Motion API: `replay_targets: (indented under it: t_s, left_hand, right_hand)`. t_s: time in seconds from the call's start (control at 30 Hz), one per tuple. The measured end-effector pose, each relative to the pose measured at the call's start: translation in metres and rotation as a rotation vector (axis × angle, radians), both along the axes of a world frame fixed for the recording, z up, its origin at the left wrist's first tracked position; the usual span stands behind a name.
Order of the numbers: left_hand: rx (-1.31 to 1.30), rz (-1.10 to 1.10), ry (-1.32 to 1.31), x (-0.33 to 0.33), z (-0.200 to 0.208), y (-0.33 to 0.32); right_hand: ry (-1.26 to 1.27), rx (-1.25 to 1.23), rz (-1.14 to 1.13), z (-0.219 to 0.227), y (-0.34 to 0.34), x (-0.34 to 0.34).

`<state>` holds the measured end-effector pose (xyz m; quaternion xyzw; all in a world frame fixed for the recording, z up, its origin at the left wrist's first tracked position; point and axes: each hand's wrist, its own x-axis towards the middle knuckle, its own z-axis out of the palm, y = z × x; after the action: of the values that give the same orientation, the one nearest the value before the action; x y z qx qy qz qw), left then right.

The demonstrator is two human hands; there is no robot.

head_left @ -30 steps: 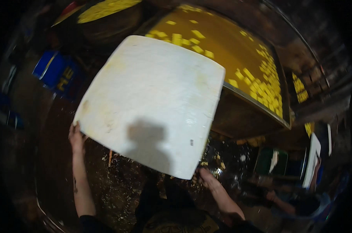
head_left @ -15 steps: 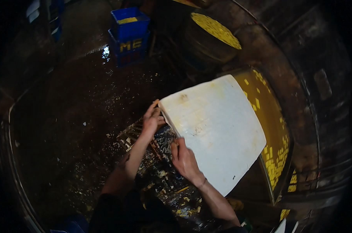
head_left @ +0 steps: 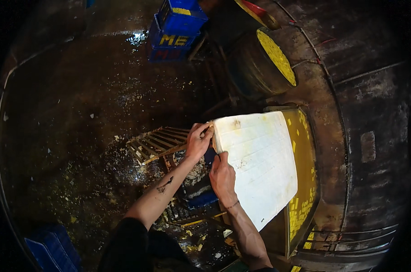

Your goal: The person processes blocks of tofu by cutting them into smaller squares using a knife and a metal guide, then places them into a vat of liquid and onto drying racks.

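A large white board [head_left: 260, 156] with rounded corners and yellowish stains lies tilted in front of me, over part of a trough of yellow liquid. At its far left corner, the fingers of my left hand [head_left: 198, 143] are curled and closed on the edge. My right hand [head_left: 223, 179] is a closed fist at the same left edge, nearer to me. A small dark bit shows by its fingers, but what it grips is hidden. A slatted wooden rack [head_left: 158, 143] lies below and left of my left hand.
The trough [head_left: 300, 199] on the right holds yellow liquid and floating yellow pieces. Behind it stands a barrel [head_left: 244, 68] heaped with yellow pieces. Stacked blue crates [head_left: 173, 38] stand at the back; another blue crate [head_left: 53, 249] is lower left. Scraps litter the wet dark floor [head_left: 78, 136].
The view has shifted, so the crates and barrel appear farther right and the rack shows more fully. Both hands remain at the board's left edge, my right hand now closer to my left.
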<state>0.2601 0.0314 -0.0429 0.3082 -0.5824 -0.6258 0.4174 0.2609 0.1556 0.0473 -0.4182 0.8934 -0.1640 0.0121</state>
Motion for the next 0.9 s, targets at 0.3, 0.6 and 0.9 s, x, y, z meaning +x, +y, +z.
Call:
replay_targets:
  t_s: [0.3, 0.6, 0.9]
  left_hand:
    - [-0.026, 0.072, 0.096, 0.013, 0.007, 0.089]
    - [0.026, 0.041, 0.152, 0.046, 0.000, 0.225]
    - [0.394, -0.050, 0.041, 0.077, -0.003, 0.355]
  right_hand:
    - [0.030, 0.015, 0.022, -0.005, 0.132, 0.028]
    - [-0.002, 0.063, -0.052, -0.007, 0.253, 0.061]
    - [-0.009, 0.027, -0.040, -0.014, 0.371, 0.084]
